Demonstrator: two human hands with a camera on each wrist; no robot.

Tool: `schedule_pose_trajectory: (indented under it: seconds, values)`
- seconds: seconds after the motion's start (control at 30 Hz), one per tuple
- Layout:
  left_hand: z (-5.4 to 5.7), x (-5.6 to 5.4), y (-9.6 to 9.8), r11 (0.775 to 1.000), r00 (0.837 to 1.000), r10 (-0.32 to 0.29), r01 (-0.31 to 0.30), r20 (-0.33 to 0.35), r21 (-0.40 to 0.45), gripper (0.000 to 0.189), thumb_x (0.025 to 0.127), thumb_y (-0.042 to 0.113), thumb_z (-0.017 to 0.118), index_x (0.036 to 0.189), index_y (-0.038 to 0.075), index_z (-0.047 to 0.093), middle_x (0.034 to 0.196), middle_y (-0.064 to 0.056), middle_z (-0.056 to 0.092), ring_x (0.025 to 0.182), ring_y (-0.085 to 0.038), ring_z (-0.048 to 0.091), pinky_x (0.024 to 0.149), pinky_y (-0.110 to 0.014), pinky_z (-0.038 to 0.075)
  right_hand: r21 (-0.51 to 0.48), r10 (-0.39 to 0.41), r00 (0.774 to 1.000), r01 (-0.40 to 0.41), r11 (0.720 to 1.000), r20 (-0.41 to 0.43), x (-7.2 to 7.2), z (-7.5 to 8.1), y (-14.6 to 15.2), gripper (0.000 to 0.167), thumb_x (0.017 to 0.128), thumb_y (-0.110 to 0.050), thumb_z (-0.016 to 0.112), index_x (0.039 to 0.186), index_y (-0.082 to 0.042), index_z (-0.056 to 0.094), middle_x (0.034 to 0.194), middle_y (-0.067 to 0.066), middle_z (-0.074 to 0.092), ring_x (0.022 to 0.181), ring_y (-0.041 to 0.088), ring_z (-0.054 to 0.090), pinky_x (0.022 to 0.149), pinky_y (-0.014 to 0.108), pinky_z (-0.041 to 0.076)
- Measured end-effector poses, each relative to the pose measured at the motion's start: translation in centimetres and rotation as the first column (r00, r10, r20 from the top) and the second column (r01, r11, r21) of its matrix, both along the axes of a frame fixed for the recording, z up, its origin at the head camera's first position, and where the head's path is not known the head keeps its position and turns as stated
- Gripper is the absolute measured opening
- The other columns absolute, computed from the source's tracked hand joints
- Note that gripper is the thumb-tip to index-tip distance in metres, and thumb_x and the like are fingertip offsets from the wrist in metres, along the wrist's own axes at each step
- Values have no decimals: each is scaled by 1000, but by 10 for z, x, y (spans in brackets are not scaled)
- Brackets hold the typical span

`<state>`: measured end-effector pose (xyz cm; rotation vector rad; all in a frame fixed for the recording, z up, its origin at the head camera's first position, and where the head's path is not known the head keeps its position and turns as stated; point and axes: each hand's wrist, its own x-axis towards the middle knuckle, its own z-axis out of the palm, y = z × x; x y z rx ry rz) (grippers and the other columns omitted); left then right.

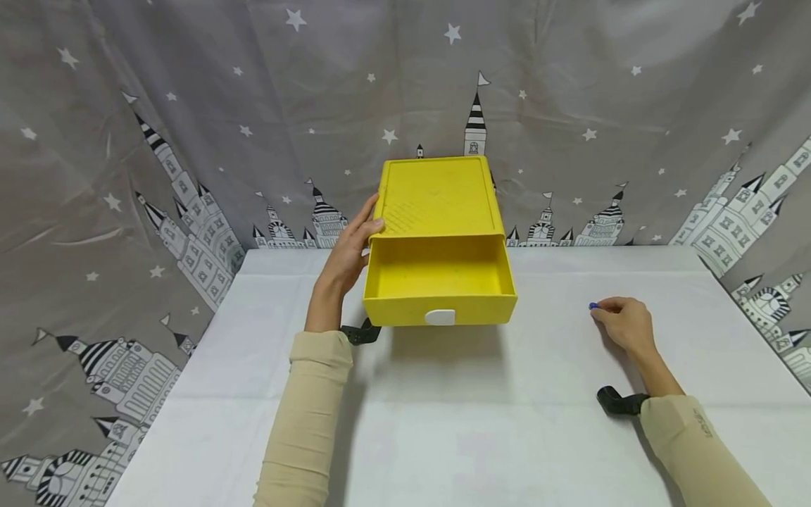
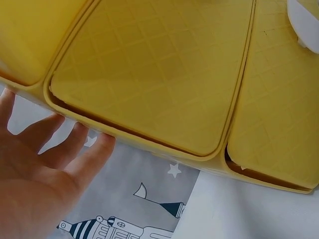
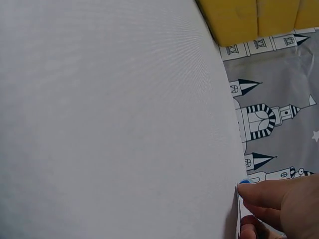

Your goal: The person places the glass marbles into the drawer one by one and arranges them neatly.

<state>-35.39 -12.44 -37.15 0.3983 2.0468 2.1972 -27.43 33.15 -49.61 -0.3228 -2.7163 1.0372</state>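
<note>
A yellow drawer unit (image 1: 437, 197) stands at the back middle, its top drawer (image 1: 437, 312) pulled out and showing a bare floor. My left hand (image 1: 348, 253) rests along the unit's left side, thumb near the top edge. In the left wrist view, extended fingertips (image 2: 102, 142) touch the side below a crosshatched drawer front (image 2: 154, 69). Over on the right, my right hand (image 1: 629, 325) pinches a small blue object (image 1: 593, 305) between thumb and fingertips, close over the white cloth. Most of that object is hidden by the fingers in the right wrist view.
A white cloth (image 1: 437, 451) covers the table. Behind it hangs a grey curtain (image 1: 405, 84) with castles and stars. The open drawer bears a white handle (image 1: 440, 317) and juts toward me. Black wrist mounts (image 1: 617, 403) stick out from both sleeves.
</note>
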Motion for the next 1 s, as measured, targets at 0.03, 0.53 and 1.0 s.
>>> schedule_pose_trajectory:
  seconds: [0.03, 0.53, 1.0]
  values:
    - [0, 0, 0, 1000, 1000, 1, -1, -1, 0, 64, 97, 33, 55, 156, 38, 30, 161, 10, 22, 134, -25, 39, 106, -54, 36, 2, -3, 1000, 3, 1000, 7, 0, 0, -1, 30, 91, -11, 65, 106, 15, 66, 96, 26, 64, 85, 35, 57, 67, 35, 42]
    - [-1, -1, -1, 1000, 1000, -3, 3, -8, -8, 65, 97, 33, 54, 156, 37, 28, 161, 10, 21, 136, -26, 36, 108, -56, 32, 139, 170, 982, -159, 977, -77, -6, 1, -5, 36, 87, -13, 71, 114, 11, 66, 92, 28, 59, 84, 39, 54, 68, 45, 40]
    - [-1, 0, 0, 1000, 1000, -4, 4, -12, 2, 64, 97, 33, 54, 156, 37, 29, 161, 10, 23, 132, -26, 39, 107, -56, 34, 100, 147, 987, -141, 985, -58, -6, -2, -5, 29, 89, -13, 70, 106, 10, 71, 97, 29, 58, 90, 42, 54, 75, 53, 42]
